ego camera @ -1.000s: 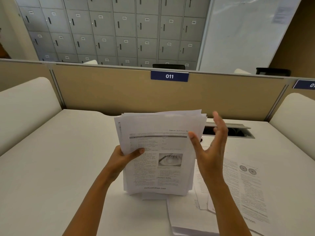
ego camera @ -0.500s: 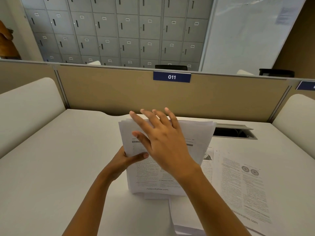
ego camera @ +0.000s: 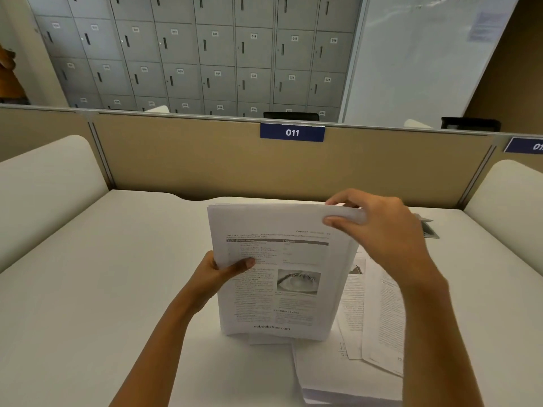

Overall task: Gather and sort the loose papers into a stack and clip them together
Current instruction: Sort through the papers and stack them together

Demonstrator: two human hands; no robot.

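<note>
A stack of printed papers (ego camera: pixel 279 277) stands upright on its bottom edge on the white desk (ego camera: pixel 102 289). The front page shows text, a table and a photo of an eye. My left hand (ego camera: pixel 219 274) grips the stack's left edge, thumb on the front page. My right hand (ego camera: pixel 379 230) pinches the stack's top right corner between thumb and fingers. Several loose printed sheets (ego camera: pixel 373 315) lie flat on the desk to the right, partly under my right forearm. No clip is visible.
A beige divider (ego camera: pixel 205 160) labelled 011 closes off the desk's far side. White padded side panels (ego camera: pixel 38 189) flank the desk left and right. A cable slot (ego camera: pixel 429 227) sits at the back right. Grey lockers stand beyond.
My right hand has moved from lying flat across the front of the stack to pinching its top right corner. The stack's sheets look more evenly aligned. The left hand keeps its grip.
</note>
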